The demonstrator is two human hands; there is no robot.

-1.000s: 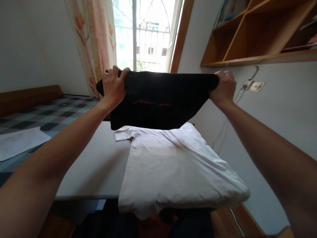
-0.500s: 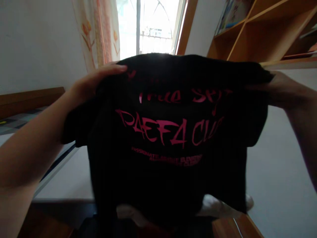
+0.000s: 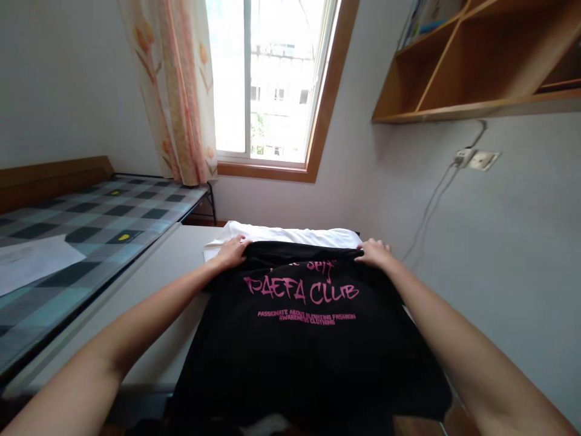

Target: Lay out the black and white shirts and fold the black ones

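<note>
A black T-shirt (image 3: 304, 354) with pink lettering is stretched out in front of me, its lower part hanging toward me. My left hand (image 3: 232, 251) is closed on the shirt's far left edge. At the far right edge my right hand (image 3: 376, 251) grips the same shirt. The upper edge is turned over, so the top line of lettering is partly hidden. Just beyond it a white garment (image 3: 290, 235) lies on the table (image 3: 149, 327), partly covered by the black shirt.
To the left is a bed with a checked mattress (image 3: 113, 206) and a white paper sheet (image 3: 39, 263) on it. A window (image 3: 272, 91) with a curtain (image 3: 181, 91) is ahead. Wooden shelves (image 3: 445, 66) hang at upper right, above a wall socket (image 3: 483, 160) with cables.
Both hands have lowered the black T-shirt from in front of the window down to the table. The white garment beyond it and the bed now show clearly.
</note>
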